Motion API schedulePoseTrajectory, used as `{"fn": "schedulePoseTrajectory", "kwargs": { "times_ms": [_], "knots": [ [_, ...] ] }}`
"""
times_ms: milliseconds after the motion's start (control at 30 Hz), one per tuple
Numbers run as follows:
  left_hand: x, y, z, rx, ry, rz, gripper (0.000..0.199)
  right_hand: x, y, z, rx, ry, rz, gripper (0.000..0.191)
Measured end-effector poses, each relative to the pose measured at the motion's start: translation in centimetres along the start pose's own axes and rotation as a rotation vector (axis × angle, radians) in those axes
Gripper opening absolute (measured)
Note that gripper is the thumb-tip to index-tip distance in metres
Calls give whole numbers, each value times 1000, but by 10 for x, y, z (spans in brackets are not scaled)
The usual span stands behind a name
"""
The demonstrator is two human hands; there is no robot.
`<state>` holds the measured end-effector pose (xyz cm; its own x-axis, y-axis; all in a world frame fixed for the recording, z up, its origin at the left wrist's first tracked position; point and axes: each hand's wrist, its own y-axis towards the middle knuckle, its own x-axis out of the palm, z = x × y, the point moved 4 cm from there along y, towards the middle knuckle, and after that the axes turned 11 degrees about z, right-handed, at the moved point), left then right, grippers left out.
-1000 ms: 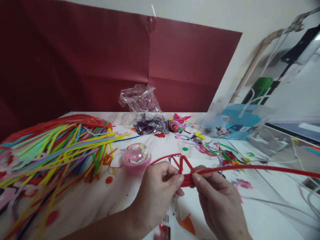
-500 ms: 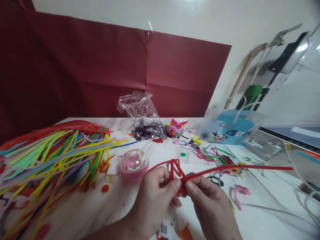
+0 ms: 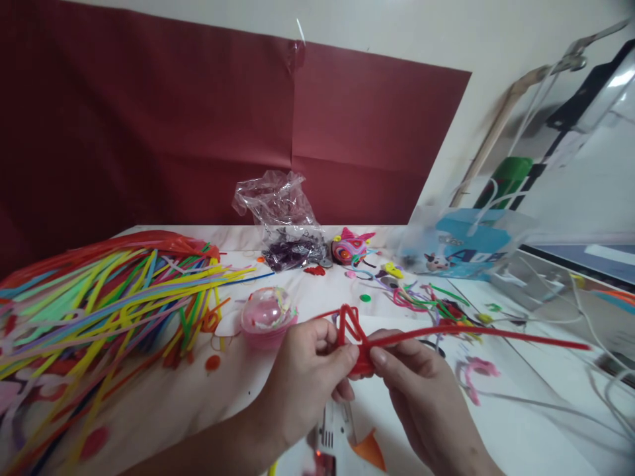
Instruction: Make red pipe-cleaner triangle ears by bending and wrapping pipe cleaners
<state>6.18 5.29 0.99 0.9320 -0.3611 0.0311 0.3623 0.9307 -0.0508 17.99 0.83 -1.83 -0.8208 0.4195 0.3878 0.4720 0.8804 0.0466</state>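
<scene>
Bent red pipe cleaners (image 3: 353,325) form a narrow pointed loop above a compact red base, between my two hands. My left hand (image 3: 315,363) pinches the base from the left, thumb on its front. At the right side of the base, my right hand (image 3: 409,370) pinches the red stem between thumb and fingers. One long end of the stem runs out to the right, past my right hand. Another thin red end shows behind my left hand. Below the hands lies a white glue gun (image 3: 331,433) with a small red light, partly hidden.
Colourful pipe cleaners (image 3: 129,297) are heaped at the left. A pink clear-domed container (image 3: 268,317) stands left of my hands. Behind are a plastic bag (image 3: 290,244) and a pink decorated ball (image 3: 350,248). Loose pieces and a blue-and-clear bag (image 3: 461,248) are at the right.
The view has shifted slightly, so the wall and back items sit higher. My hands keep their grip on the red piece, and its long right end now slopes down more.
</scene>
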Motion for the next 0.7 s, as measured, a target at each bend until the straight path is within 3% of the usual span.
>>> {"fn": "schedulePoseTrajectory", "kwargs": {
  "times_ms": [233, 467, 700],
  "knots": [
    [0, 0, -6, -35, -208, -58, 40, 0, 1, -6, -57, 59, 98, 12],
    [6, -2, -9, -32, -157, -31, 17, 1, 0, -2, -37, 90, 120, 12],
    [6, -1, -11, -25, -271, 66, 16, 7, -10, 3, -85, 32, 56, 12]
  ]
}}
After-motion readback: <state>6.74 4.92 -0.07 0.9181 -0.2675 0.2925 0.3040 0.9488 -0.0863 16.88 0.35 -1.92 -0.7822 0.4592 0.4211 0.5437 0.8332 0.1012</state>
